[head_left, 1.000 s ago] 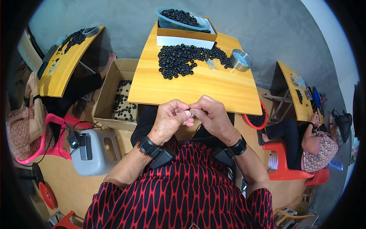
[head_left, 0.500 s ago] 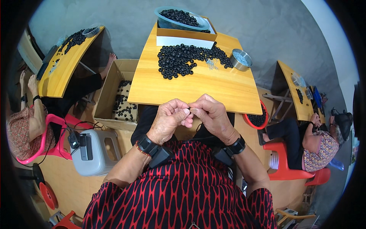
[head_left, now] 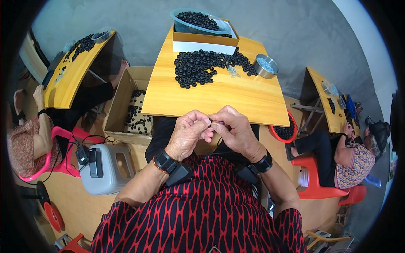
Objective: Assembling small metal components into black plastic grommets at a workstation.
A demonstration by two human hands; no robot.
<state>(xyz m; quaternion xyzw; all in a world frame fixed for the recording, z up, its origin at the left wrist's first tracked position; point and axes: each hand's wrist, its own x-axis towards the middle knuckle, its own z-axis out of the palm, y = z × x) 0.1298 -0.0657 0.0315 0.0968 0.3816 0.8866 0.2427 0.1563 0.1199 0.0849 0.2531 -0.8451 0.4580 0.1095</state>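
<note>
My left hand (head_left: 190, 133) and my right hand (head_left: 233, 130) meet fingertip to fingertip just off the near edge of the wooden table (head_left: 236, 100). Both are closed in a pinch, and the tiny thing between the fingers is mostly hidden. Beyond them, a pile of small black ring-shaped pieces (head_left: 192, 69) lies on the tabletop. To its right are a few small clear bits (head_left: 233, 71) and a metal bowl (head_left: 260, 70) filled with pale blue bits.
At the table's far end a blue basin (head_left: 228, 28) of black pieces sits on a cardboard box (head_left: 202, 38). A carton (head_left: 114, 114) stands left on the floor, a red tub (head_left: 294, 114) right. Seated people work at side tables; a grey stool (head_left: 101, 170) stands left.
My right thumb and fingers have shifted slightly at the pinch, while both hands stay in the same place. At the left table, the other person's hands have moved a little.
</note>
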